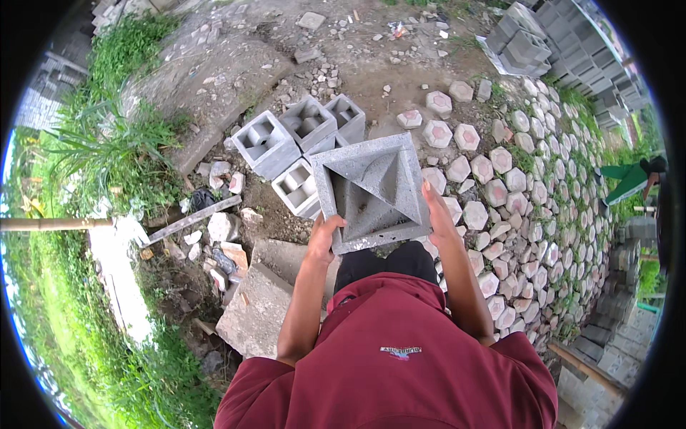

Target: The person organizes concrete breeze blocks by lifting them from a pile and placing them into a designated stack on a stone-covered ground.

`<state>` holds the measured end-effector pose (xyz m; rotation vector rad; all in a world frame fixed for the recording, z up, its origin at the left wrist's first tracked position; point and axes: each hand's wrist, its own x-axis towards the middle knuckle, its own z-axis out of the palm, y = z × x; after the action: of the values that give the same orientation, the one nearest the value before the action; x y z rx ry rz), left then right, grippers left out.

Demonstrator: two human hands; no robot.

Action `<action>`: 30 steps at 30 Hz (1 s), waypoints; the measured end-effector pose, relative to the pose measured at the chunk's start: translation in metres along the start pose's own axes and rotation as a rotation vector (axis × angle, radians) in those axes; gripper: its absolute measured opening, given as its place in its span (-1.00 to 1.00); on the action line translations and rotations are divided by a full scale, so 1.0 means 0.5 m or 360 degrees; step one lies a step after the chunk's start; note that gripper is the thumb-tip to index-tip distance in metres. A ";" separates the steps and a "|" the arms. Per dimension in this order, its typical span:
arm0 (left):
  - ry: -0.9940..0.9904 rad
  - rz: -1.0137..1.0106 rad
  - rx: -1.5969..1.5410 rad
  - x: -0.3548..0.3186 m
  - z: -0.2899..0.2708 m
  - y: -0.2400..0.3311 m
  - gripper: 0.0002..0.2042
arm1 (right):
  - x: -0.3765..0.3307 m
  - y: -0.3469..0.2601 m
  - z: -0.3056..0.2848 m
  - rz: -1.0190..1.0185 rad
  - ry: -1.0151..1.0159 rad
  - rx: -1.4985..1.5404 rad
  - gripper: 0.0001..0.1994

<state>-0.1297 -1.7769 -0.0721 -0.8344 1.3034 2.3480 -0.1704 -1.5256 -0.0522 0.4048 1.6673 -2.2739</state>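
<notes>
Between my two hands I hold a square grey concrete vent block (421, 166), its hollow face with a diagonal rib turned up toward me. My left hand (323, 237) grips its lower left corner, the thumb lying over the rim. On the opposite side my right hand (439, 214) clasps the right edge, with most fingers hidden underneath. Just beyond and to the left, several similar grey vent blocks (268, 149) stand in a cluster on the ground, partly covered by the held one.
Hexagonal pavers (482, 169) cover the ground on the right. Broken concrete slabs (254, 314) and rubble lie at the near left beside green plants (107, 143). Grey blocks (525, 50) are stacked at the far right. A person in green (629, 179) is at the right edge.
</notes>
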 end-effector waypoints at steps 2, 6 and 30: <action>-0.0166 -0.0047 0.0061 -0.005 0.035 -0.022 -0.60 | -0.066 -0.031 -0.023 -0.0099 0.0100 -0.0164 -0.25; -0.0373 -0.0190 0.0063 0.004 0.084 -0.099 -0.61 | -0.133 0.001 -0.135 -0.0228 0.0230 -0.0093 -0.15; -0.1227 -0.0247 0.0990 -0.160 0.609 -0.362 -0.58 | -0.598 -0.013 -0.501 -0.0392 0.1316 0.0277 -0.12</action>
<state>-0.0716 -1.4230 -0.0157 0.1542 1.3877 1.6775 0.1146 -1.2642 -0.0024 1.4041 1.9350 -2.6323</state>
